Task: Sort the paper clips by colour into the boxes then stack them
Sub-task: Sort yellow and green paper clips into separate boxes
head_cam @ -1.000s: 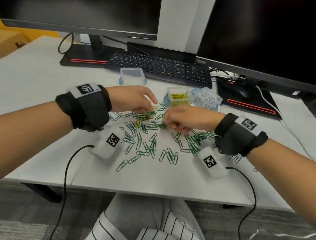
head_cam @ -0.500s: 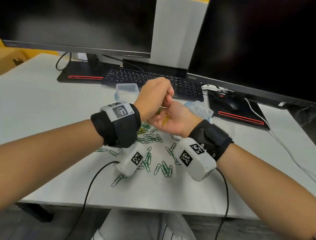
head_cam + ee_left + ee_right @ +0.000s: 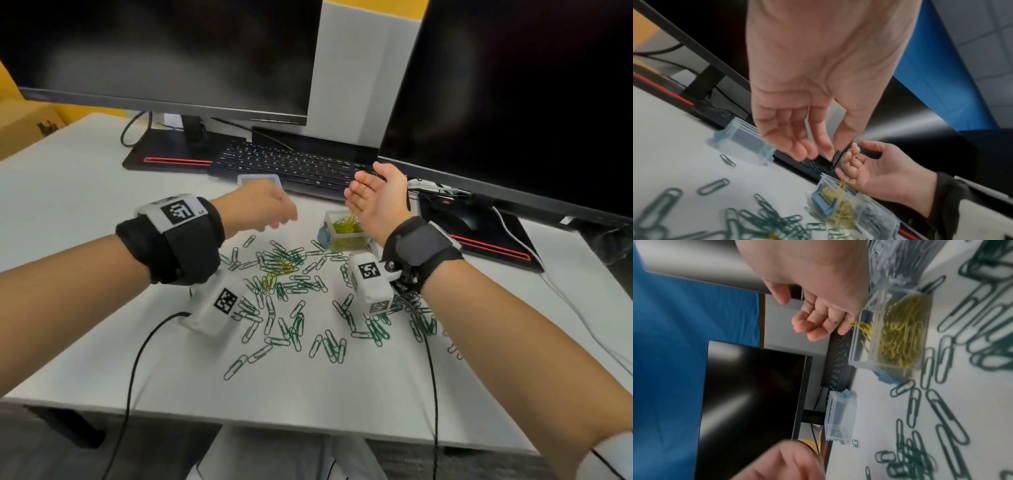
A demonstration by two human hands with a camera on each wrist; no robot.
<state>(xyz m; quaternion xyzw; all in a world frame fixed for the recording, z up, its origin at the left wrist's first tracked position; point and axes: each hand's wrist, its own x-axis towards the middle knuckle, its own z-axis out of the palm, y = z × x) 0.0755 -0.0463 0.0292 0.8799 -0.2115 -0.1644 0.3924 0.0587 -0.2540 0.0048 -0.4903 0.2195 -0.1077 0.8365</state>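
Note:
Many green paper clips lie scattered on the white table, with a few yellow ones mixed into the pile. My right hand hovers open, palm tilted, over the clear box of yellow clips. Some yellow clips are sliding off its fingertips into that box. My left hand floats above the far edge of the pile, fingers loosely curled and holding nothing. An empty clear box stands behind it. A box of silver clips sits beside the yellow one.
A black keyboard and two monitors stand just behind the boxes. A mouse lies on a monitor base at the right. Wrist-camera cables trail over the table's front edge.
The hands were together above the pile with yellow clips between them. They have parted: the right hand went to the yellow box and opened, the left drew back left.

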